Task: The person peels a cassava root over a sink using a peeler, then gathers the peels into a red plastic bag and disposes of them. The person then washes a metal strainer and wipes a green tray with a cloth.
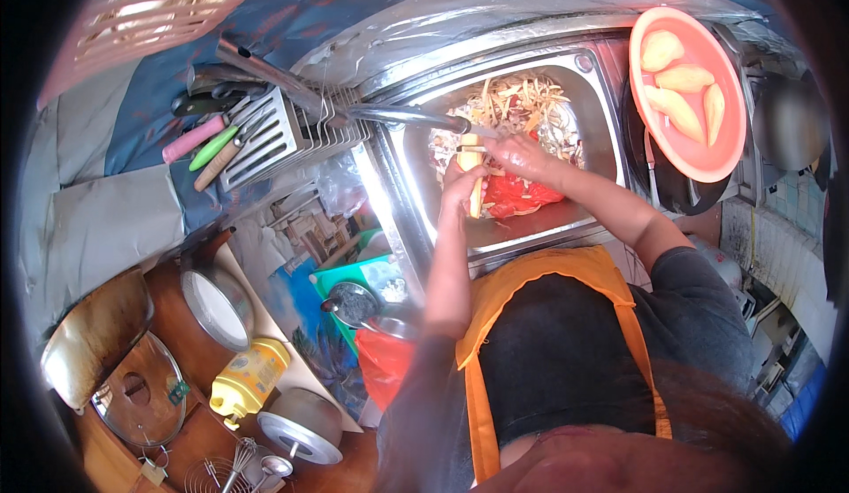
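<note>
Over the stainless steel sink [424, 208], my left hand [459, 186] grips a long, pale yellow peeled root vegetable [470, 165], perhaps a sweet potato. My right hand [521, 158] is beside its upper part, closed on what looks like a peeler [471, 149] lying across the vegetable; its handle is hidden by my fingers. Strips of peel [524, 95] are heaped in the sink beyond my hands. A crumpled red plastic bag [521, 194] lies under them. The metal faucet spout [424, 118] reaches in from the left, ending just above the vegetable.
A pink basin [719, 161] with several peeled root vegetables [683, 78] stands right of the sink, a knife [651, 168] beside it. Left of the faucet is a wire utensil rack [331, 131]. Pots, a glass lid [139, 390] and a yellow bottle [249, 377] are at lower left.
</note>
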Tool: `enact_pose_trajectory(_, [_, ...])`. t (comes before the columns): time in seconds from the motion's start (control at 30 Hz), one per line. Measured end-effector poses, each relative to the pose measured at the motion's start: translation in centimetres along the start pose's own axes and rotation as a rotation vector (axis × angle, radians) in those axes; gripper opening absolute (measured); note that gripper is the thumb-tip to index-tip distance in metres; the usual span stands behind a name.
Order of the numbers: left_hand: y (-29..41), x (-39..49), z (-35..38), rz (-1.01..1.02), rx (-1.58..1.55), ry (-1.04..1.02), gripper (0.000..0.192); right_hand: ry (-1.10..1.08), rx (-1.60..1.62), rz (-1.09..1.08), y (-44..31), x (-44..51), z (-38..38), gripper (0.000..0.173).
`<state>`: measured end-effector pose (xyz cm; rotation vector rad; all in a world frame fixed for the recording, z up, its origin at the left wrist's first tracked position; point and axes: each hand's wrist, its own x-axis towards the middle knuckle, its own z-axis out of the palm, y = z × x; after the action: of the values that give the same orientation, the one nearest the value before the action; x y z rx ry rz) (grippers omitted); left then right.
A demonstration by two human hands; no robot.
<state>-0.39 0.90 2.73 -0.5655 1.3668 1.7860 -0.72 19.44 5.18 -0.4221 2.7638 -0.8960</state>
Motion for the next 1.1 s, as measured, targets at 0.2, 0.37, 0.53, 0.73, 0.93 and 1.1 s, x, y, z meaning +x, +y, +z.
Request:
enact_pose_trajectory(0.2, [0.8, -0.6, 2.3, -0.015, -0.051, 0.044, 0.040, -0.100, -0.058, 0.224, 2.5, 0.8, 0.0, 0.029])
enact_pose_trajectory(0.37, [0.3, 0.5, 1.3, -0.014, -0.068, -0.024, 0.033, -0.104, 0.001, 0.195, 2.1, 1.0, -0.2, 0.030])
enact_pose_trajectory(0.53, [0.5, 0.8, 0.6, -0.152, -0.284, -0.022, 0.032, -0.058, -0.078, 0.367, 1.6, 3.3, 0.2, 0.026])
enact_pose_trajectory(0.73, [0.7, 0.4, 2.7, -0.129, -0.368, 0.032, 0.049, 0.035, 0.403, 0.597, 5.1, 4.6, 2.3, 0.029])
enact_pose_trajectory(0.93, [1.1, 4.9, 4.9, 0.256, -0.597, 0.141, 0.056, 0.485, 1.161, 0.601, 0.1, 1.8, 6.4, 0.036])
enact_pose_trajectory(1.1, [5.5, 5.2, 9.8, 0.653, 0.348, 0.075, 0.047, 0.792, 1.636, 0.815, 0.9, -0.3, 5.7, 0.030])
